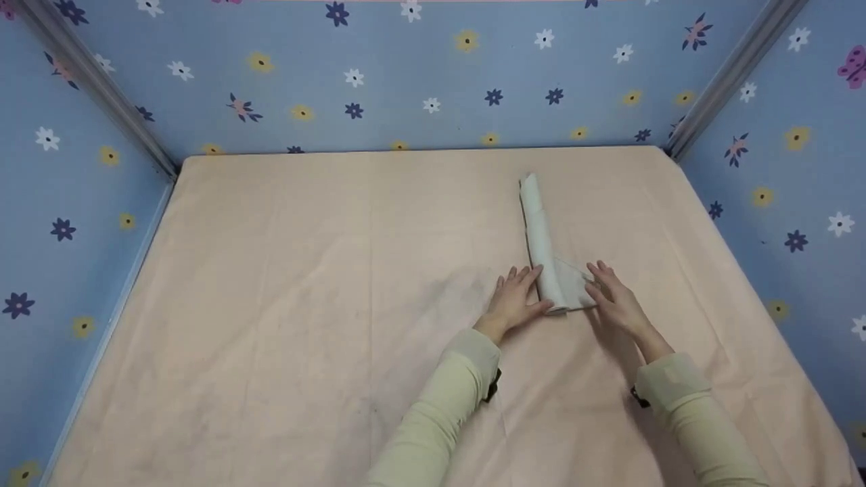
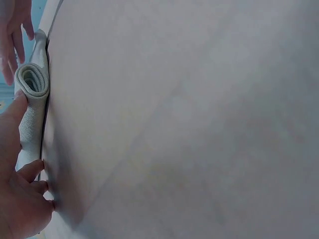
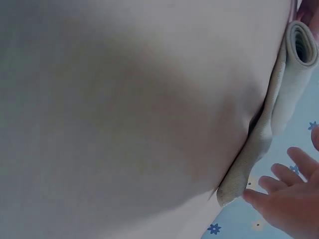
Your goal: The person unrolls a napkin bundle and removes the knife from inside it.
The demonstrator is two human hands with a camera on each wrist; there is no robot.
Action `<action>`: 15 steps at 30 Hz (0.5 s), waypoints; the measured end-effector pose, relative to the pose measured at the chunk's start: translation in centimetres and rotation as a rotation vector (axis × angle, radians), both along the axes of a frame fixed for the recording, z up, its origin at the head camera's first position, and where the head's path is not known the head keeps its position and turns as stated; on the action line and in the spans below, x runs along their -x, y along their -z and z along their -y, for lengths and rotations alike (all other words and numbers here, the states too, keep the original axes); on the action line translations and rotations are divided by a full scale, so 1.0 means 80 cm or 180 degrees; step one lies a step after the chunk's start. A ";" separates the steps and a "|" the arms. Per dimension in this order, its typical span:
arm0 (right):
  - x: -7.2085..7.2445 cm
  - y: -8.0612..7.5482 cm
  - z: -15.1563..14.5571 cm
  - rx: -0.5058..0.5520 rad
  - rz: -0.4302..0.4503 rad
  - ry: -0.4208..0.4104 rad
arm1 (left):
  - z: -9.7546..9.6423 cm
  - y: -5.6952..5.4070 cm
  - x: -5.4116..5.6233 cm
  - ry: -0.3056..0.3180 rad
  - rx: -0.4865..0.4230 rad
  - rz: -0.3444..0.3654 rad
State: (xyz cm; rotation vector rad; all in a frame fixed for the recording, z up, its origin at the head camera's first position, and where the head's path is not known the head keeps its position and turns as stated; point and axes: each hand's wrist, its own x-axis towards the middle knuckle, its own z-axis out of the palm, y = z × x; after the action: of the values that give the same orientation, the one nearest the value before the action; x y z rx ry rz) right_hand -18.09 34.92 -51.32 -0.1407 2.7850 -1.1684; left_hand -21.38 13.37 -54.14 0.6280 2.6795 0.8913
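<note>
A pale grey-green towel (image 1: pixel 539 237), rolled into a long tube, lies on the table toward the right, with a loose triangular flap (image 1: pixel 574 284) spread at its near right side. My left hand (image 1: pixel 513 302) rests against the roll's near left side, thumb at the near end and the other fingers spread along it. In the left wrist view, the spiral end of the towel (image 2: pixel 33 79) shows beside the thumb. At the flap's outer corner, the fingers of my right hand (image 1: pixel 617 301) are loosely extended, and the right wrist view has a fingertip right at the towel's edge (image 3: pixel 234 186).
A peach cloth (image 1: pixel 304 270) with creases covers the table. Blue flowered panels (image 1: pixel 406 74) stand along the back and both sides, with grey metal posts (image 1: pixel 737 74) at the two back corners.
</note>
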 end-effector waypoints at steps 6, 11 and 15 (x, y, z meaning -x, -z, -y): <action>0.006 0.009 0.001 -0.0388 -0.0011 -0.0356 | 0.001 0.000 -0.001 0.0001 -0.0021 -0.0013; 0.008 0.017 0.002 -0.0652 0.0034 -0.0425 | 0.001 0.000 -0.002 -0.0006 -0.0041 -0.0012; 0.008 0.023 0.003 -0.0887 0.0066 -0.0471 | 0.001 0.001 -0.001 -0.0007 -0.0029 -0.0042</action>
State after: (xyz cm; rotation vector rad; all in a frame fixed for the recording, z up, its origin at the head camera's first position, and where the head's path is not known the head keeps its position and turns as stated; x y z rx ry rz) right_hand -18.75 34.69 -53.16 -0.2993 2.8264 -0.7365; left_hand -21.29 13.31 -54.23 0.6352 2.6897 0.9035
